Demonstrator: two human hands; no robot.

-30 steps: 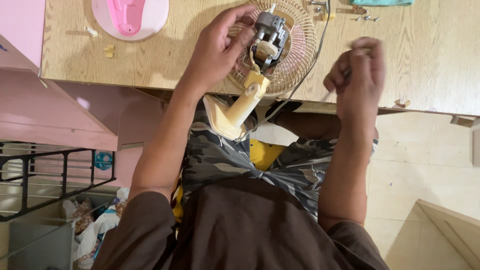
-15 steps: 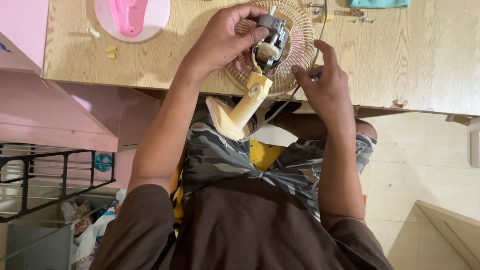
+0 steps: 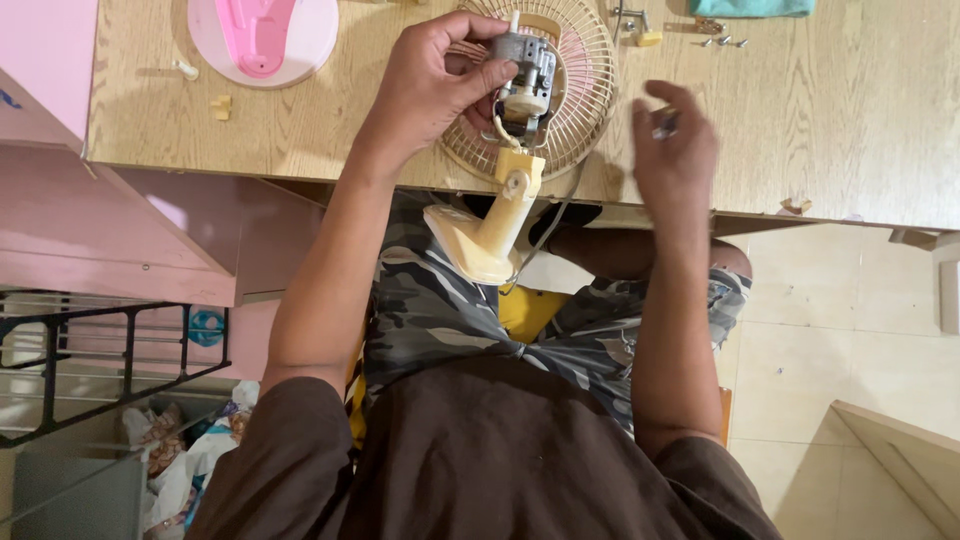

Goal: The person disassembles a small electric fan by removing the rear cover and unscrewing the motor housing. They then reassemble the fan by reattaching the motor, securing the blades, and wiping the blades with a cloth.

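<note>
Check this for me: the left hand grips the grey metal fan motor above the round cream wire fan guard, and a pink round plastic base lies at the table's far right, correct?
Not quite. The pink round plastic base lies at the far left of the wooden table, as the head view shows. The left hand does grip the grey metal fan motor above the round cream wire fan guard.

- Round blue label [image 3: 205, 326] behind the black rack, well down and left of the left hand [image 3: 435, 75].
- Crumpled white bags [image 3: 185, 450] below it, lower left, far from both hands.
</note>
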